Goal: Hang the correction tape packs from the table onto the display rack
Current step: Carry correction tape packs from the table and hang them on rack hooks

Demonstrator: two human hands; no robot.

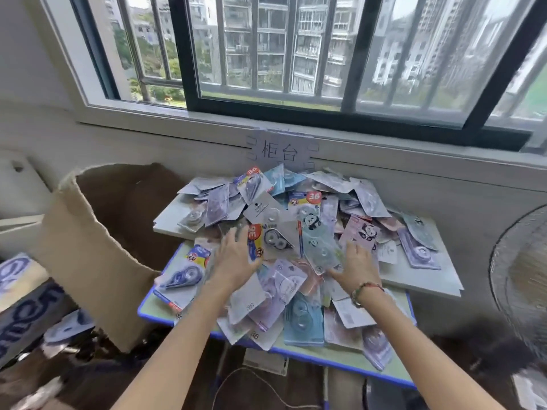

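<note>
Both our hands, left hand [236, 255] and right hand [356, 266], rest flat with fingers spread on the correction tape packs [296, 232], heaped on the table [393, 361] from their 12 o'clock outward.

Fan [524, 279] cut by right edge; left fingertips [236, 232] motion-blurred.

A blue-edged table [296, 355] is standing under the window, carrying a white board [426, 279] at its far side. A heap of correction tape packs [296, 247] is sprawling over both, some overhanging the table's near edge.
</note>
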